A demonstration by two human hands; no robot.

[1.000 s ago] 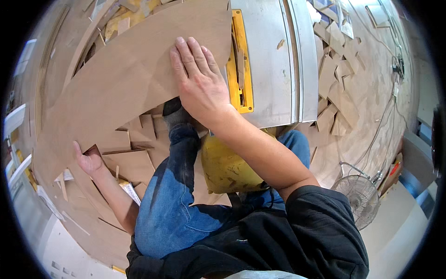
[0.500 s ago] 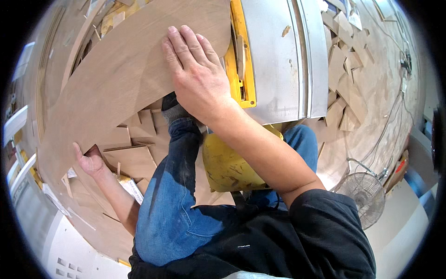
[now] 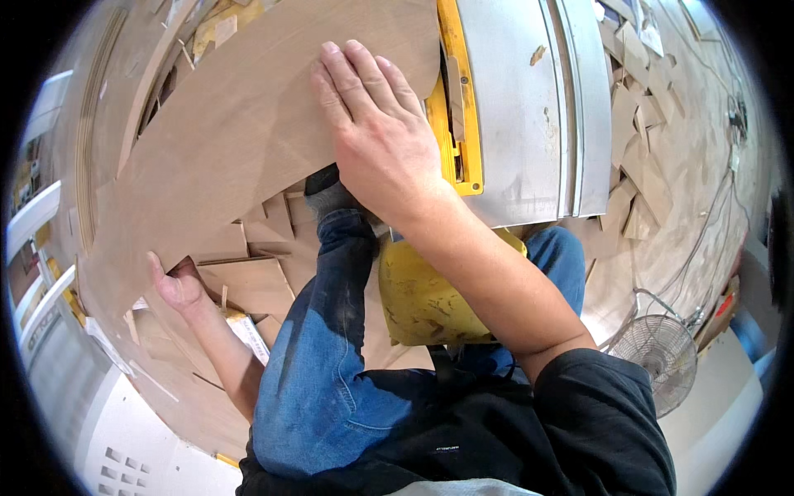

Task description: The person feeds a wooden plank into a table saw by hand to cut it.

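A large brown wooden board (image 3: 215, 124) with a curved outer edge spans from the far middle to the left. Its right end lies against the yellow insert (image 3: 473, 132) of a grey metal saw table (image 3: 521, 124). My right hand (image 3: 385, 132) rests flat on top of the board, fingers together and stretched forward, close to the insert. At the near left edge, my left hand (image 3: 179, 289) grips the board, thumb showing above and the other fingers hidden beneath. A thin upright piece (image 3: 456, 99) shows in the insert's slot; I cannot tell whether it is a blade.
Below the saw table, a scuffed yellow housing (image 3: 430, 298) sits between my legs. Board offcuts (image 3: 641, 157) are heaped on the right, with more offcuts (image 3: 248, 285) under the board. A wire fan (image 3: 657, 355) stands at the lower right, cables (image 3: 703, 240) beside it.
The whole view has shifted, so everything appears further right. Against the saw table, my right hand sits very slightly further forward; the board and my left hand show little change.
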